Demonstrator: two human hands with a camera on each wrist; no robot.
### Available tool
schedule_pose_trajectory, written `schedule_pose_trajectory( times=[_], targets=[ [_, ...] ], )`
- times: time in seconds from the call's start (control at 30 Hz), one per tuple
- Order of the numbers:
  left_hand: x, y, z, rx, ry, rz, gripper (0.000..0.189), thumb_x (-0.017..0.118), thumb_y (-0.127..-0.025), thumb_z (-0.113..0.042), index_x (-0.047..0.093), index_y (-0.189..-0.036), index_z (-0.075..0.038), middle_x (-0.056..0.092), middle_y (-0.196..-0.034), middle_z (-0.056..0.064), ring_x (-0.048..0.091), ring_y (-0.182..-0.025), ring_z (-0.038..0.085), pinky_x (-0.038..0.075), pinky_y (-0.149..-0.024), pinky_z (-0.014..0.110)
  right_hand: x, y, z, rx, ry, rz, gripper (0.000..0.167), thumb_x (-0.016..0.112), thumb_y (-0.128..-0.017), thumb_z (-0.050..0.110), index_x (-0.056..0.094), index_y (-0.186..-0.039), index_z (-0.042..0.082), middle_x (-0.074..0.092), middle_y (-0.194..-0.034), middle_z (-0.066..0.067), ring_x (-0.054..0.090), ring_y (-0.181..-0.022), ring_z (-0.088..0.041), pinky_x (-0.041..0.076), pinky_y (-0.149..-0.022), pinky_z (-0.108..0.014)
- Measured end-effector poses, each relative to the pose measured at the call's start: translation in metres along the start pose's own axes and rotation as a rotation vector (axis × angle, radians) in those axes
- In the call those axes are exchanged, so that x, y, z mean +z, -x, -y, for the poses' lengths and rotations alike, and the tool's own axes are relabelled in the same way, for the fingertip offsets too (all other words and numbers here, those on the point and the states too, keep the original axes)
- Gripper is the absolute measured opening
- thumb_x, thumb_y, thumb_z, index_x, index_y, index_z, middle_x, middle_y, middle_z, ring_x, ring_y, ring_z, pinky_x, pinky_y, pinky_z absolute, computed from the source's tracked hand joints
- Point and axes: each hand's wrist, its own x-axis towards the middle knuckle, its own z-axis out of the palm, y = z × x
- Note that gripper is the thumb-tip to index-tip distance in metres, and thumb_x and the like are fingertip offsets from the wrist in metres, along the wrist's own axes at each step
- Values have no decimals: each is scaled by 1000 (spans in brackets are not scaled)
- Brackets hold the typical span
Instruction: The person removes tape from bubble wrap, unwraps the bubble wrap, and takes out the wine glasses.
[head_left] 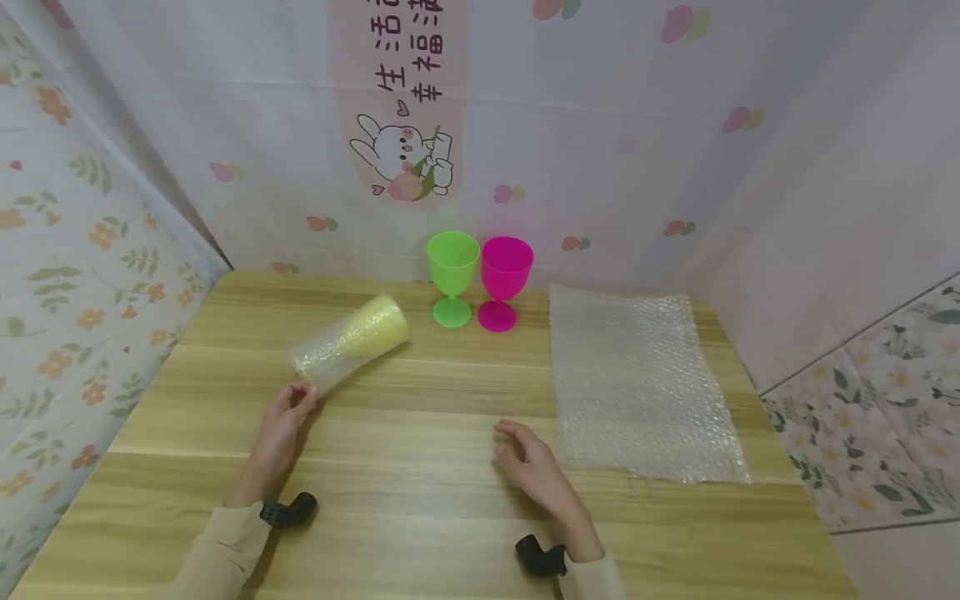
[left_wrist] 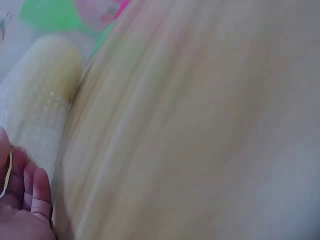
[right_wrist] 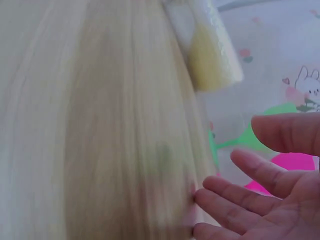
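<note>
A yellow goblet (head_left: 373, 327) lies tilted inside a roll of bubble wrap at the left of the table, its bowl toward the back. My left hand (head_left: 287, 414) pinches the near end of this bundle; in the left wrist view the thumb and fingers (left_wrist: 40, 192) meet at a thin yellow edge there. Over the middle of the table is my right hand (head_left: 531, 467), holding nothing, its fingers (right_wrist: 240, 197) loosely extended and spread from the thumb. A flat sheet of bubble wrap (head_left: 637, 383) lies to the right of that hand.
Toward the back edge stand a green goblet (head_left: 453, 267) and a magenta goblet (head_left: 506, 271), side by side and upright. Behind them hangs a printed curtain (head_left: 600, 125). Floral cloth (head_left: 90, 275) borders the table on the left.
</note>
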Motion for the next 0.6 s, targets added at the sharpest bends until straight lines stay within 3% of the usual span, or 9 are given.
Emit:
schedule_pose_trajectory(
  times=[0.23, 0.43, 0.6],
  targets=[
    [21, 30, 8, -20, -109, 160, 7, 51, -96, -18, 49, -92, -13, 46, -88, -11, 44, -86, 3, 39, -76, 16, 5, -4, 7, 26, -85, -25, 42, 52, -96, 20, 44, -132, 0, 47, -136, -21, 41, -129, -37, 32, -106, -51],
    [32, 48, 15, -8, -111, 354, 6, 50, -96, -13, 47, -90, -15, 45, -83, -10, 44, -81, 4, 39, -72, 18, 8, -8, 8, -5, -136, -116, 48, 51, -96, 19, 37, -135, -6, 41, -138, -27, 40, -128, -41, 34, -105, -50],
    [40, 57, 19, 4, -85, 529, 8, 50, -95, -13, 44, -90, -12, 42, -83, -6, 42, -80, 5, 37, -70, 21, 8, -9, 12, -14, -204, -206, 43, 52, -96, 20, 44, -130, -5, 49, -131, -24, 47, -124, -36, 40, -103, -42]
  ],
)
